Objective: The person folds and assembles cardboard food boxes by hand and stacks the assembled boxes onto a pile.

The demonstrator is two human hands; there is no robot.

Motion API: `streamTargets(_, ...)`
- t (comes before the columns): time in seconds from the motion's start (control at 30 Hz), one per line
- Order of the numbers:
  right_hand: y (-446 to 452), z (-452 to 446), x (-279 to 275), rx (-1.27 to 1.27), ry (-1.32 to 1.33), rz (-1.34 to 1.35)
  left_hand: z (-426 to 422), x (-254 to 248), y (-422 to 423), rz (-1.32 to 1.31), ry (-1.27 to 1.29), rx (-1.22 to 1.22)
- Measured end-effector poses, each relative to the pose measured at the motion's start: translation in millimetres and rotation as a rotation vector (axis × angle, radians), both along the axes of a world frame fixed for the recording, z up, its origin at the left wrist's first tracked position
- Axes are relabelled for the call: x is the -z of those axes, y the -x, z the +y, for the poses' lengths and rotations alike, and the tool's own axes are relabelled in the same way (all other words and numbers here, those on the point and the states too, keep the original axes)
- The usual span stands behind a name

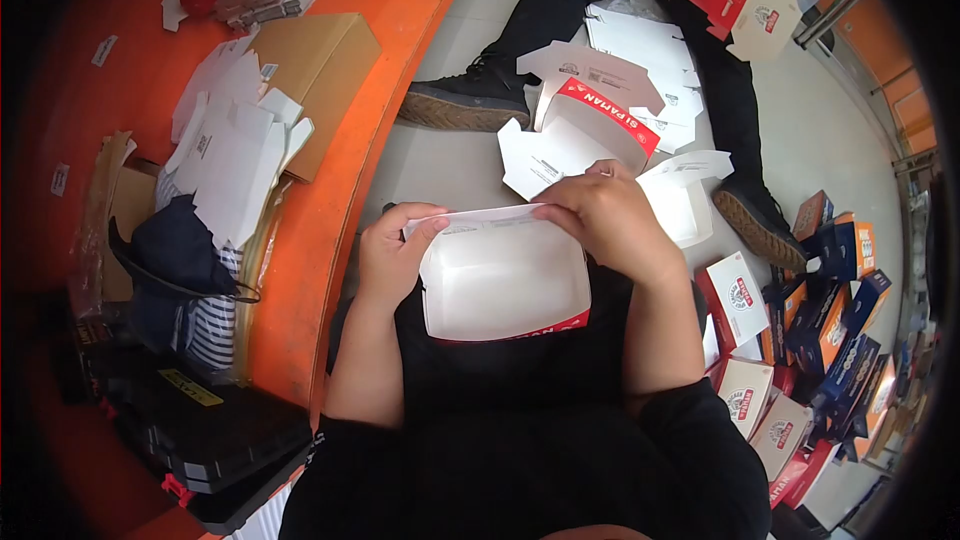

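Observation:
A small cardboard box (500,290), white inside with red on its outer front side, rests over my lap with its opening facing up. My left hand (393,245) pinches the upper left corner of its far wall between thumb and fingers. On the same wall's right corner, my right hand (615,215) is closed over the edge, its fingertips partly hidden. Just beyond lie partly folded cartons, one with a red "SI PAMAN" band (610,115), and another open white box (680,210) sits behind my right hand.
An orange bench (340,180) on the left bears flat white cartons (225,135), a brown box (325,90), a dark cap (180,250) and a black case (210,430). Another person's legs and shoes (465,100) stretch ahead. Folded boxes (740,300) pile up at right.

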State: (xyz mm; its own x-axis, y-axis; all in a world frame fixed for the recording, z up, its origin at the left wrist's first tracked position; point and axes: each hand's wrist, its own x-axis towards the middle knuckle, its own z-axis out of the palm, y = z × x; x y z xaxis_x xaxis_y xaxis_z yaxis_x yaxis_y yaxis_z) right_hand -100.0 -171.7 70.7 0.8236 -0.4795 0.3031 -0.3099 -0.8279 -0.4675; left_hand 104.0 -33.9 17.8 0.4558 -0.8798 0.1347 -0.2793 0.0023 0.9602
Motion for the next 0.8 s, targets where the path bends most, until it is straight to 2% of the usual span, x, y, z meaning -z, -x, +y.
streamTargets(0.07,5.6,-7.8,0.6,-0.038,-0.09,0.034,2.1,4.6,-3.2,-0.002,-0.008,0.045)
streamTargets(0.1,8.0,-10.8,0.9,-0.06,-0.136,0.051,0.9,5.9,-4.6,0.111,0.018,0.065)
streamTargets(0.17,10.4,-13.6,2.0,0.024,-0.491,-0.04,-2.6,6.2,-7.6,0.33,0.072,0.102)
streamTargets(0.23,14.0,-21.9,7.8,0.061,-0.671,-0.041,-2.9,3.0,-6.7,0.373,0.053,0.103)
streamTargets(0.27,17.7,-31.3,15.5,0.061,-0.677,0.005,-2.2,2.2,-6.6,0.393,0.04,0.106)
streamTargets(0.37,19.2,-48.4,34.4,0.126,-0.705,0.069,4.4,18.0,-18.4,0.327,-0.301,0.117)
streamTargets(0.43,18.1,-47.0,23.0,0.227,-0.761,0.13,8.1,10.1,-19.2,0.152,-0.352,0.128)
streamTargets(0.47,18.9,-50.7,54.8,0.127,-0.539,-0.071,13.1,3.0,-23.1,0.012,-0.39,0.111)
streamTargets(0.5,17.5,-46.2,51.4,0.101,-0.562,-0.104,17.6,-7.9,-26.3,-0.128,-0.424,0.088)
streamTargets(0.57,12.2,-27.9,35.7,0.024,-0.606,-0.157,36.4,-34.0,-43.4,-0.26,-0.399,0.045)
streamTargets(0.63,3.6,2.5,17.1,-0.054,-0.641,-0.348,64.6,-86.6,-44.4,-0.388,-0.428,-0.039)
streamTargets(0.7,-8.7,30.7,12.2,-0.135,-0.618,-0.448,95.6,-116.7,-43.1,-0.398,-0.391,-0.164)
streamTargets(0.73,-13.6,43.8,11.7,-0.188,-0.613,-0.45,106.0,-132.0,-38.8,-0.491,-0.341,-0.124)
streamTargets(0.8,-28.0,65.0,24.3,-0.273,-0.548,-0.464,131.6,-137.7,-33.9,-0.459,-0.394,-0.218)
